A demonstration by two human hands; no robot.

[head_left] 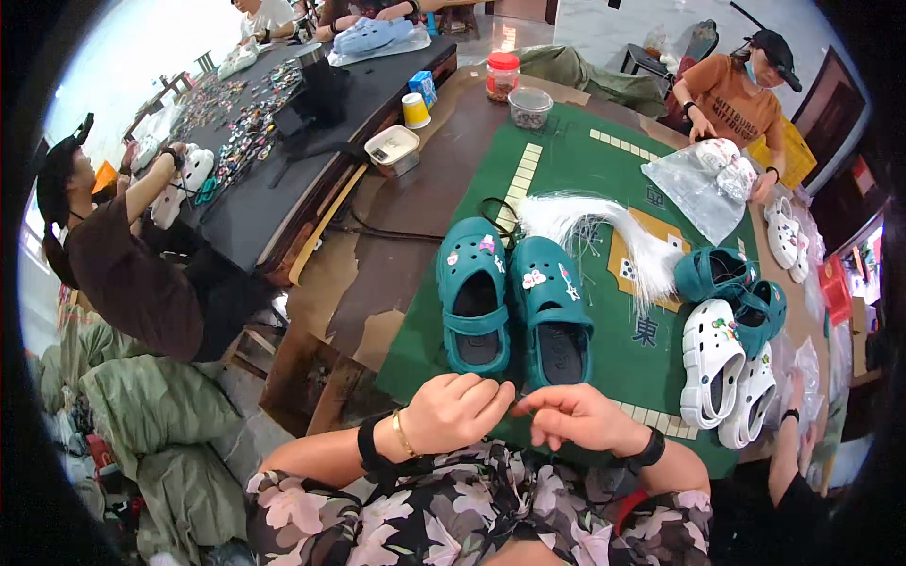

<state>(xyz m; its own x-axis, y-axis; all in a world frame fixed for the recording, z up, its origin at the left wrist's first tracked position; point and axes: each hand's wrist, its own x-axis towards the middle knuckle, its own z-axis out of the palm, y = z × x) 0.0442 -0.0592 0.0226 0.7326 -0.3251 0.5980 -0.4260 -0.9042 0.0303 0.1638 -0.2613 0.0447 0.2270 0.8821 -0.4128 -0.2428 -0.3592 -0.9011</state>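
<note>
Two teal clogs with small charms, the left clog (474,294) and the right clog (552,307), lie side by side on the green mat (566,170) in front of me. My left hand (455,409) and my right hand (578,417) meet just below their heels, fingertips pinched together. Whatever is between the fingers is too small to make out. A bundle of white plastic ties (604,231) lies just beyond the clogs.
A white pair of clogs (727,373) and another teal pair (731,283) lie at the right. A person in orange handles a bagged white clog (722,160) at the far right. A jar (501,75), a bowl (529,107) and a cup (414,109) stand at the back. Another person works at the dark table (274,160) on the left.
</note>
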